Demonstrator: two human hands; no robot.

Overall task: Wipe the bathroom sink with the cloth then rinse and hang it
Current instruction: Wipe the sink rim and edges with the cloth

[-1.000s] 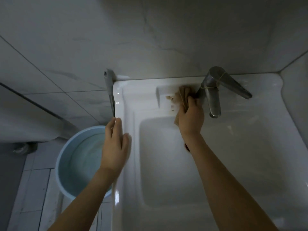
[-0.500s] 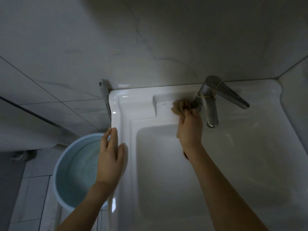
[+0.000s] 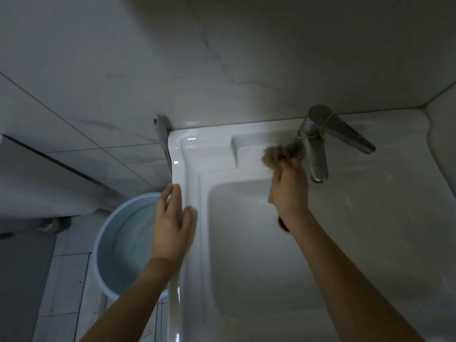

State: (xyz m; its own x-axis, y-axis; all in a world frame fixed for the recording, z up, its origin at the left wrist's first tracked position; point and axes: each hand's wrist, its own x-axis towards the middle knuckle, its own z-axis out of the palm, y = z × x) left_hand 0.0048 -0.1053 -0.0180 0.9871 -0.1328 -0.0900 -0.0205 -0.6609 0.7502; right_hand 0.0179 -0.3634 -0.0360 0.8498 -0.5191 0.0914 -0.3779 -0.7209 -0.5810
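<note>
Right grip [image 3: 288, 191] clutching the bunched tan cloth [image 3: 274, 156], pressing it onto the sink's [image 3: 192, 169] back ledge, just left of the faucet [image 3: 318, 154] base; left grip [image 3: 170, 225] lying open, fingers straight, against the sink's left edge; blue bucket [image 3: 118, 243] sitting below that edge

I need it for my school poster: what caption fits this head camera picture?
Right hand wipes the sink ledge beside the faucet with a cloth; left hand open at the rim.

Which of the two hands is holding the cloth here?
The right hand grips the brown cloth on the sink, beside the faucet; the left hand holds nothing, fingers straight, at the sink's left edge.
</note>
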